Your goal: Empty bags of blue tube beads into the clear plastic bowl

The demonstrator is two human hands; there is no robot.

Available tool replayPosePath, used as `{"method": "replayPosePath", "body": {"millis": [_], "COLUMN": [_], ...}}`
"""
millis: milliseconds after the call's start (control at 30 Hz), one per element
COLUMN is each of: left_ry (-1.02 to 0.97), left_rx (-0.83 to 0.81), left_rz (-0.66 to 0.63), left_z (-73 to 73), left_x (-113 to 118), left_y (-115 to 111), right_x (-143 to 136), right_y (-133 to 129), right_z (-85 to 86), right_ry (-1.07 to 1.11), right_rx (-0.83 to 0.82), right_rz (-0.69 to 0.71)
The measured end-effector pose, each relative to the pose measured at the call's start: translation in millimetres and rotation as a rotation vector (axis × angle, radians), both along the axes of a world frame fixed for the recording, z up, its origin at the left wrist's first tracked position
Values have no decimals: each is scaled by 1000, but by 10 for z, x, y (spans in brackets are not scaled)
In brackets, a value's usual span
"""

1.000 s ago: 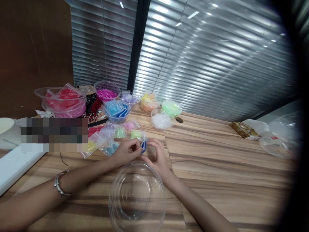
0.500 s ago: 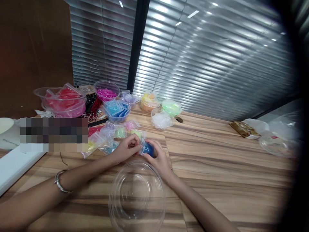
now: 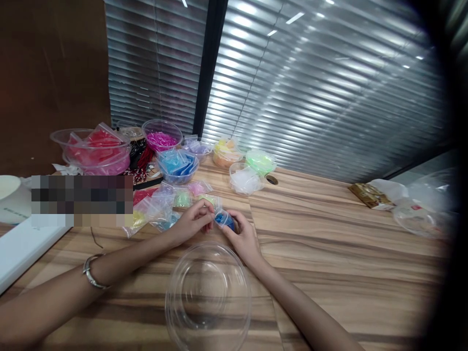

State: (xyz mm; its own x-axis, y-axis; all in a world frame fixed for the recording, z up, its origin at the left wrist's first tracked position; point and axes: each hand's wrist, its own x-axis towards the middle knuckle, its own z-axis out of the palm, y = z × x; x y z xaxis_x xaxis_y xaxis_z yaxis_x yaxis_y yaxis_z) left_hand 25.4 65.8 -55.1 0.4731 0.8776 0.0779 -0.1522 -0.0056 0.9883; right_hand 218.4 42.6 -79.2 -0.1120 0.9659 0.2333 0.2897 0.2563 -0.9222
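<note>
Head view: both hands meet over the wooden surface, just beyond a clear empty plastic bowl. Left hand pinches the top edge of a small zip bag of blue beads; right hand curls around it from below, fingers closed on it. More coloured bead bags lie just left.

Small bag behind empty bowl; filled bowls farther back.
</note>
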Motion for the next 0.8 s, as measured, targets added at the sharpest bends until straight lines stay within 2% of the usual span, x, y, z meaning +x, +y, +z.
{"method": "replayPosePath", "body": {"millis": [267,567,800], "left_ry": [-33,53,-30], "left_rx": [61,147,105], "left_rz": [-1,-57,61], "left_z": [-20,-77,-34], "left_x": [-8,-31,-26], "left_y": [18,13,-2], "right_x": [1,16,69], "right_y": [4,-17,-19], "right_z": [63,131,42], "right_ry": [11,15,130], "right_rx": [49,12,-29], "right_rz": [127,164,105]}}
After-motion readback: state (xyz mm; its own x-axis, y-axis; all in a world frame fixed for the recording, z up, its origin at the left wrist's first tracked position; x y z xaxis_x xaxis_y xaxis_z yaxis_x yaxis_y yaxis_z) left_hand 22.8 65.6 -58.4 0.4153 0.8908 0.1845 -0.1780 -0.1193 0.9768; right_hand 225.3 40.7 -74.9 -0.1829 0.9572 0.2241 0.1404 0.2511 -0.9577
